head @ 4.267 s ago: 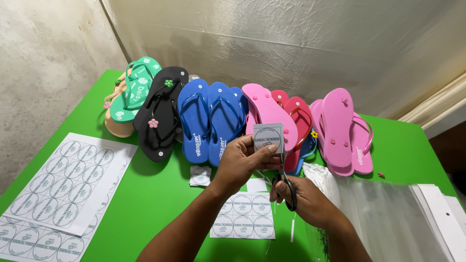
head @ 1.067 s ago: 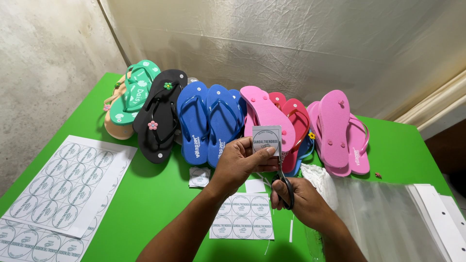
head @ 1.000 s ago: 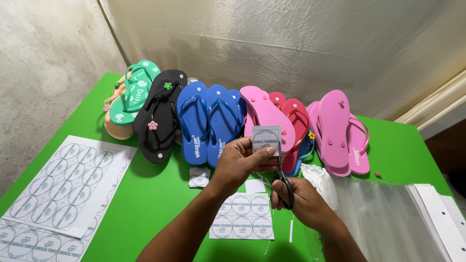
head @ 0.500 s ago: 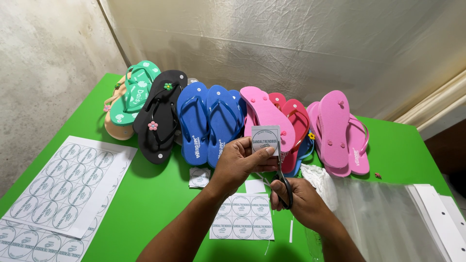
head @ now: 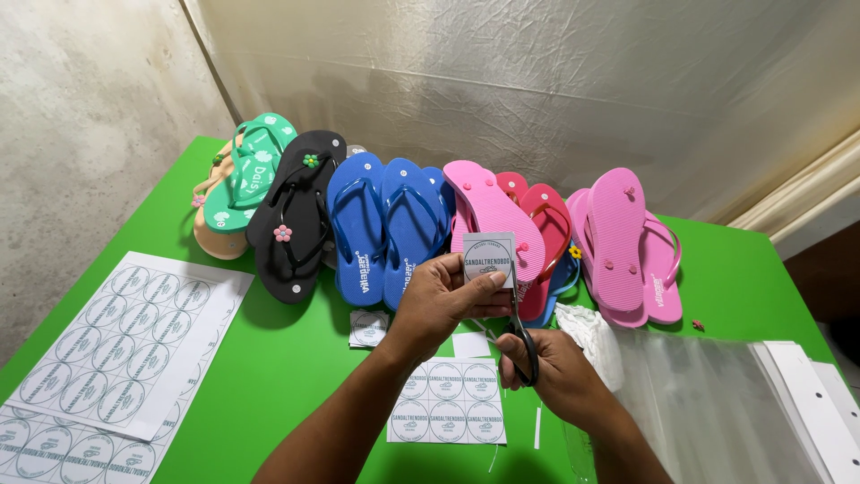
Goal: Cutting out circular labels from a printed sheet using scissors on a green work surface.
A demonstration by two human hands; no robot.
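My left hand [head: 443, 300] pinches a small square paper label [head: 489, 258] and holds it up over the green table [head: 296, 367]. My right hand [head: 551, 372] grips black-handled scissors [head: 521, 332], whose blades point up along the label's right edge. Below the hands lies a small sheet of round printed labels [head: 448, 414]. A cut label [head: 367, 328] lies to the left of my left wrist, and a blank white scrap [head: 471, 345] sits just under the hands.
A row of flip-flops lines the back: green [head: 246, 175], black [head: 296, 215], blue [head: 385, 229], pink [head: 491, 211], red [head: 542, 224], pink [head: 627, 242]. Large label sheets [head: 116, 345] lie front left. Clear plastic bags [head: 708, 403] and white cards [head: 802, 394] lie at right.
The hands, label and scissors have stayed almost in place; the scissors have shifted slightly along the label's edge.
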